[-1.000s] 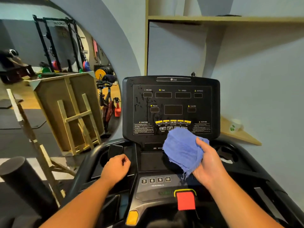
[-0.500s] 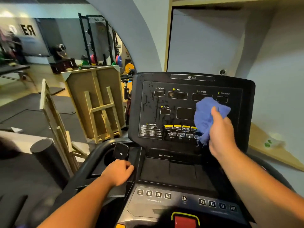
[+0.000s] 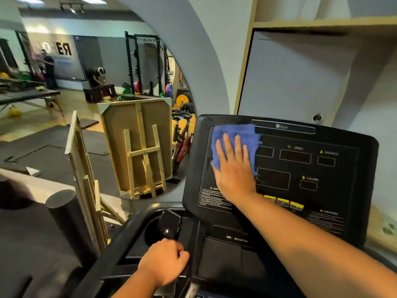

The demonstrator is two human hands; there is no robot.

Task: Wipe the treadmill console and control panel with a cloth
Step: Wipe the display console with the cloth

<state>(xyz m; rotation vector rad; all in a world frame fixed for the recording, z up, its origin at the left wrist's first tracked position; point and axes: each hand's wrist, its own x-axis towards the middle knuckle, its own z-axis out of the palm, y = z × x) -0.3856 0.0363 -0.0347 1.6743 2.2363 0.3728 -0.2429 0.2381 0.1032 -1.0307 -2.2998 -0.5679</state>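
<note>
Two hands at work: cloth on the console's upper left.

Your right hand (image 3: 233,168) lies flat, fingers spread, pressing the blue cloth (image 3: 234,134) against the treadmill console (image 3: 343,168), not pinching it. Your left hand (image 3: 164,262) is curled shut on the near left handrail (image 3: 120,239). Risks: unheld cloth may slide free; palm sits just above the yellow buttons (image 3: 282,202), so a downward stroke could press them.
</note>
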